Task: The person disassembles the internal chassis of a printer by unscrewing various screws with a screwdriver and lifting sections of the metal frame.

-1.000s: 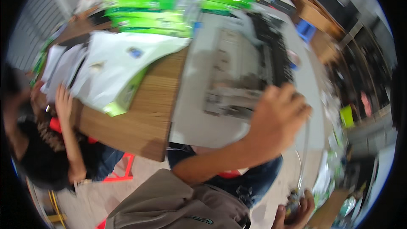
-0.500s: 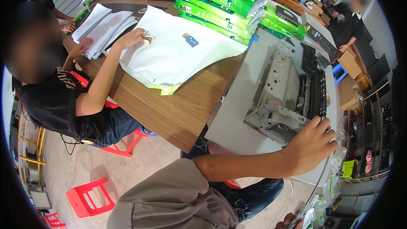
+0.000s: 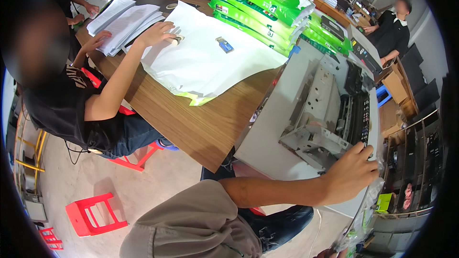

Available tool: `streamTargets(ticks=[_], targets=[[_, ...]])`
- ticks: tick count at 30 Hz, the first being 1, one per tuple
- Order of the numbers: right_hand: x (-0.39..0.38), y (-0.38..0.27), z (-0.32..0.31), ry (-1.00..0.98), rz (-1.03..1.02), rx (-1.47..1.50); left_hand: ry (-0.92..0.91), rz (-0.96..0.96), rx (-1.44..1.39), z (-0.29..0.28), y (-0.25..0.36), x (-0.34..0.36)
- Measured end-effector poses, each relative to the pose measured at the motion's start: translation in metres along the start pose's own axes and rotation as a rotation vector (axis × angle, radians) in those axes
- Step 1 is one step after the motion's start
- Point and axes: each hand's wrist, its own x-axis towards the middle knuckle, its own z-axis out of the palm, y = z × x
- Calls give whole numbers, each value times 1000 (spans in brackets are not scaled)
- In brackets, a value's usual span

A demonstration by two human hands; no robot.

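An opened printer unit with a pale metal frame lies on a grey tabletop to my right. A black roller section runs along its right side. My left hand reaches across from the lower left, fingers curled and closed at the near end of that section. Whatever the fingertips hold there is hidden. Only a sliver of my right hand shows at the bottom edge, its fingers bent around something too cut off to name.
A wooden table adjoins on the left, with white wrapping sheet, a small blue-labelled item, paper stacks and green paper packs. A seated co-worker rests hands there. Clear plastic hangs at the right edge; a red stool stands behind.
The view has shifted slightly. My left hand stays at the printer's near end, while my right hand has sunk further out at the bottom. The person at far right has shifted their arms.
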Motion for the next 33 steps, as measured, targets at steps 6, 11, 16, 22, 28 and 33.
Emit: streamTargets(ticks=[6, 11, 16, 22, 28, 33], targets=[[6, 13, -7, -196, 75, 374, 72, 36, 93, -2, 0, -3], [-5, 14, 23, 141, -376, -502, 92, 26, 117, -4, 1, -3], [-7, 2, 32, 202, -515, -1078, 61, 15, 77, -2, 1, -2], [7, -3, -8, -309, -28, 19, 50, 20, 46, 0, 2, 0], [5, 0, -6, -290, 41, 208, 92, 43, 25, 1, 0, -3], [-2, 8, 22, 123, -416, -586, 64, 18, 3, 2, 0, -4]])
